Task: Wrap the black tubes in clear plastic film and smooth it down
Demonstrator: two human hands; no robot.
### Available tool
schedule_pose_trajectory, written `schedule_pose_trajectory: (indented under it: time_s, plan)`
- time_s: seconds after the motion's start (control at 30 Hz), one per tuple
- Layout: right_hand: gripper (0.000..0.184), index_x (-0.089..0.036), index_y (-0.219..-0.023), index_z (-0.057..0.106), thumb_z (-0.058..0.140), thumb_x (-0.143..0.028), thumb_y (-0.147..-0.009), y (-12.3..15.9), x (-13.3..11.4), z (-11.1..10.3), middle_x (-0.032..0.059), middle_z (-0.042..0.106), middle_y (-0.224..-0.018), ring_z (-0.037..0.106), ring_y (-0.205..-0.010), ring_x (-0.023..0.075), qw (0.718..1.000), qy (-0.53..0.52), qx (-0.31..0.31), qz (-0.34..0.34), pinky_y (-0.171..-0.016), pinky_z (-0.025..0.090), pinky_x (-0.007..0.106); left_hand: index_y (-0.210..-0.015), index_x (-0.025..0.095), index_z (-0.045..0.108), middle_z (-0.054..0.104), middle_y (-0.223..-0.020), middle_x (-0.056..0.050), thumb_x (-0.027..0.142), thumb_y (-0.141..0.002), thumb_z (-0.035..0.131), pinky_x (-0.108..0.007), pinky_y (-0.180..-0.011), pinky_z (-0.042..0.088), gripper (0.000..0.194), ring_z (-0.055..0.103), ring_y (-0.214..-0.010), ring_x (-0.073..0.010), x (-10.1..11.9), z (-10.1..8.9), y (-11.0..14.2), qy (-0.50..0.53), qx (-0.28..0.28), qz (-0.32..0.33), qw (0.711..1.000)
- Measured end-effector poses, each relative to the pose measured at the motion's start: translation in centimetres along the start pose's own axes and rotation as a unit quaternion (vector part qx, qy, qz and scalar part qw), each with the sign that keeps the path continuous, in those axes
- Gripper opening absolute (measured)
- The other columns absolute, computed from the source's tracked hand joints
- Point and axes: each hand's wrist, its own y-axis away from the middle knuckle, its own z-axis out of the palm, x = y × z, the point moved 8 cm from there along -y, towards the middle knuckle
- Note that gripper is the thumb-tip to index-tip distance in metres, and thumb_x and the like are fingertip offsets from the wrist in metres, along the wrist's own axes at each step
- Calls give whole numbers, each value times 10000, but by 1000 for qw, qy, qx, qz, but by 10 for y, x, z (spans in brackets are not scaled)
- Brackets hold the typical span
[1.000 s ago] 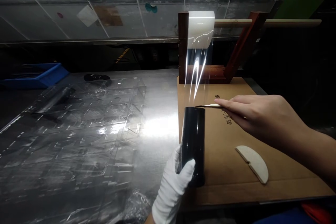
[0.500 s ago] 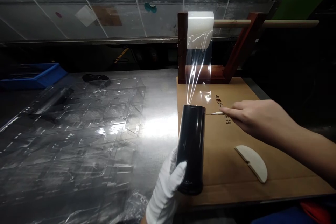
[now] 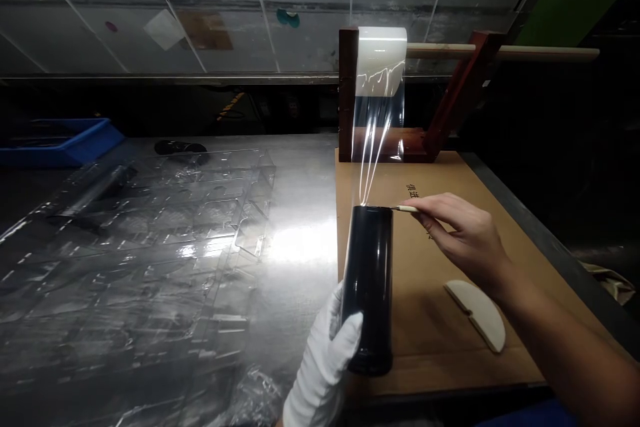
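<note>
My left hand (image 3: 325, 353), in a white glove, grips the lower end of a glossy black cylindrical part (image 3: 369, 287). From the part's top edge, clear film (image 3: 374, 140) stretches up to a film roll (image 3: 383, 57). Bare, my right hand (image 3: 453, 227) pinches a thin pale-handled knife (image 3: 407, 209) with a slim pointed tip. That tip is at the upper right edge of the black part; whether it touches cannot be made out. The roll sits on a wooden rod (image 3: 440, 51) held by a dark red wooden stand (image 3: 347, 93).
Brown cardboard (image 3: 420, 320) lies under the stand and hands. A pale half-round piece (image 3: 480, 313) rests on it near my right forearm. On the metal table (image 3: 300, 173), clear plastic trays (image 3: 165, 247) spread to the left, with a blue bin (image 3: 75, 143) at far left.
My right hand has moved left with the knife, bringing its tip to the black part's top edge. The black part has shifted slightly right in the picture, still in my left hand.
</note>
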Motion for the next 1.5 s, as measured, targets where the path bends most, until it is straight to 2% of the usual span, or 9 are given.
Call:
schedule_pose_trajectory:
  time_s: [0.2, 0.67, 0.83, 0.93, 1.0, 1.17, 1.27, 1.4, 1.5]
  plan:
    - [232, -248, -1066, 661, 548, -143, -892, 2, 14, 16, 19, 705, -966, 627, -879, 174, 1000, -11, 14, 8, -781, 507, 336, -1301, 240, 478, 599, -1270, -23, 315, -916, 514, -313, -1032, 396, 394, 516, -1197, -206, 4, -2, 1, -39, -7, -3, 999]
    - [216, -224, -1059, 666, 523, -161, -909, -9, 8, 27, 40, 697, -941, 597, -839, 170, 999, 16, -26, -30, -749, 472, 314, -1215, 226, 500, 647, -1151, -47, 380, -857, 561, -317, -950, 450, 394, 591, -1074, -214, 1, -14, -1, -224, 20, 15, 974]
    - [237, -247, -1051, 679, 478, -219, -927, -6, 15, 56, 43, 692, -904, 575, -795, 191, 978, 100, -180, -40, -684, 422, 319, -1052, 193, 584, 666, -860, -34, 322, -747, 610, -297, -687, 512, 332, 633, -744, -189, 9, 9, 13, -278, -24, 54, 959]
    - [243, -269, -1005, 704, 479, -244, -917, 13, 26, 86, 39, 686, -821, 582, -747, 193, 935, 119, -333, -43, -656, 411, 315, -970, 171, 621, 640, -833, -58, 353, -703, 638, -336, -701, 500, 323, 615, -735, -210, 9, 13, 20, -334, -25, 79, 939]
    - [231, -275, -1020, 706, 521, -256, -884, 28, 37, 100, 44, 692, -869, 600, -787, 203, 927, 99, -362, -13, -701, 439, 323, -962, 165, 624, 639, -839, -66, 341, -692, 639, -347, -721, 497, 323, 614, -745, -215, 8, 11, 22, -350, -18, 88, 933]
    - [332, -286, -1176, 631, 533, -275, -859, 65, 65, 116, 69, 621, -1215, 543, -1133, 258, 956, 76, -274, 75, -1014, 369, 465, -1051, 188, 605, 691, -885, -38, 303, -710, 621, -301, -740, 512, 361, 648, -793, -204, 6, 2, 27, -272, 7, 75, 959]
    - [374, -225, -1260, 563, 447, -297, -912, 72, 61, 99, 125, 517, -1344, 430, -1274, 291, 968, 78, -209, 119, -1078, 255, 571, -1096, 187, 594, 713, -962, -56, 339, -740, 631, -303, -800, 507, 389, 649, -923, -234, 0, -8, 32, -242, 35, 43, 969]
    - [405, -266, -1358, 434, 330, -337, -972, 67, 24, 37, 70, 447, -1415, 376, -1326, 211, 974, -85, 4, 208, -1091, 312, 480, -1143, 173, 580, 707, -1059, -92, 382, -775, 633, -343, -846, 504, 427, 624, -1031, -271, -15, -19, 38, -214, 41, 1, 976]
    - [455, -304, -1390, 394, 378, -429, -953, 68, -17, 36, 34, 395, -1460, 283, -1379, 215, 972, -161, -61, 161, -1150, 173, 490, -1180, 168, 575, 676, -1159, -108, 405, -797, 632, -382, -944, 461, 454, 589, -1111, -282, -24, -20, 44, -166, 27, -24, 985]
